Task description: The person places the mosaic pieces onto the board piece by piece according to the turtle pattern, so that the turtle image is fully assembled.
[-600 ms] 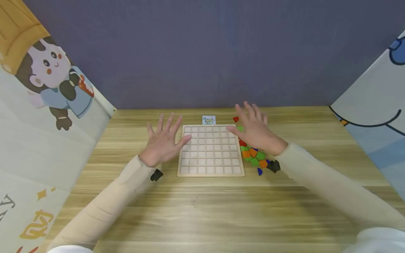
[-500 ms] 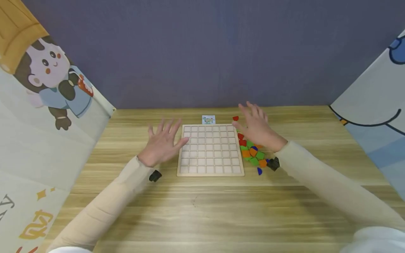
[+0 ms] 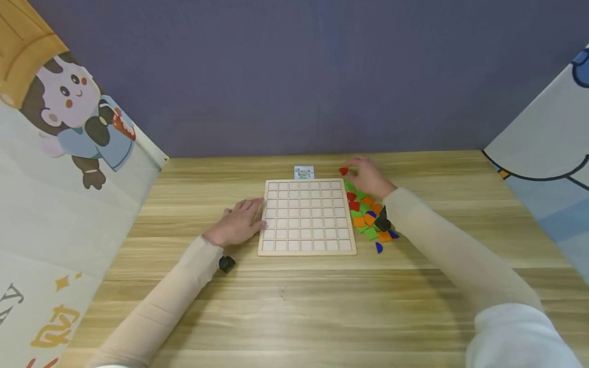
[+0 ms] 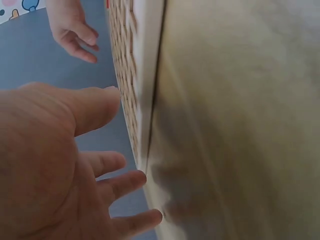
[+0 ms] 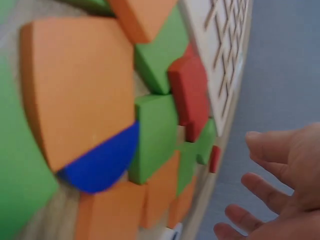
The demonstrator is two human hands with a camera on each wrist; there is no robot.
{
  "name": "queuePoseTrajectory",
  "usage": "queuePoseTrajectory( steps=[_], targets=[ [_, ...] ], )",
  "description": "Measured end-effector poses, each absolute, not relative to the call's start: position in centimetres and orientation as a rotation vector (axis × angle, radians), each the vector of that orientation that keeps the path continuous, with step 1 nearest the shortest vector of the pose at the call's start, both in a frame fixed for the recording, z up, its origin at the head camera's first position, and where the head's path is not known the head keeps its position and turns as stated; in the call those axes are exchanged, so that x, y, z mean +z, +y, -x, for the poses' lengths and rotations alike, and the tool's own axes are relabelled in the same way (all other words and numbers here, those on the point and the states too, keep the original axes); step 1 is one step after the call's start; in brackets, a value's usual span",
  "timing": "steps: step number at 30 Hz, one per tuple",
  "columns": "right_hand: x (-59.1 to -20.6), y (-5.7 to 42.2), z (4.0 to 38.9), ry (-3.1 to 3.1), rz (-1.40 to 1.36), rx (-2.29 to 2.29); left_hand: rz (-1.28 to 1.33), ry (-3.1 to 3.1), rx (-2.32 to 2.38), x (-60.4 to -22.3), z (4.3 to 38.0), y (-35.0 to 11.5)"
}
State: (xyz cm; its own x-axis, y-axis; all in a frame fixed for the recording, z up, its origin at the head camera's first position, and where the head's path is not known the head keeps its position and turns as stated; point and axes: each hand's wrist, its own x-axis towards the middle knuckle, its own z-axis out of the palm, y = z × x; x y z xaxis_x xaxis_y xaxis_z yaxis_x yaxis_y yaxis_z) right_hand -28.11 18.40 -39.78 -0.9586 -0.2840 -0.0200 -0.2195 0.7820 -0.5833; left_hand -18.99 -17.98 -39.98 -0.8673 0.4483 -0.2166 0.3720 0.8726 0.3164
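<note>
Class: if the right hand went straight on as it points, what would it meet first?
The right hand would probably meet the red piece just beyond the board; exact depth is unclear.

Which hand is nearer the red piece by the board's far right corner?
Right. The right hand is immediately beside the red piece; the left hand is across at the left edge of the board.

Large green piece [image 5: 20, 165] — partly beyond the right-wrist view's left edge.

Board [image 3: 307, 217] on table [image 3: 303, 317], card [image 3: 304, 172] behind, pieces [image 3: 358, 222] at right
</note>
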Motion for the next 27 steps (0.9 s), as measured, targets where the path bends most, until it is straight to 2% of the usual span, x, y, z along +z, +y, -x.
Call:
queuePoseTrajectory(
  steps=[15, 27],
  targets=[
    [-40.9, 20.3, 28.6, 2.831, 0.409, -0.876, -0.698, 2.784, 0.362, -41.0, 19.1, -18.0],
    [-41.0, 24.2, 27.7, 2.797, 0.361, -0.885, -0.697, 2.785, 0.345, -41.0, 19.1, -18.1]
  ],
)
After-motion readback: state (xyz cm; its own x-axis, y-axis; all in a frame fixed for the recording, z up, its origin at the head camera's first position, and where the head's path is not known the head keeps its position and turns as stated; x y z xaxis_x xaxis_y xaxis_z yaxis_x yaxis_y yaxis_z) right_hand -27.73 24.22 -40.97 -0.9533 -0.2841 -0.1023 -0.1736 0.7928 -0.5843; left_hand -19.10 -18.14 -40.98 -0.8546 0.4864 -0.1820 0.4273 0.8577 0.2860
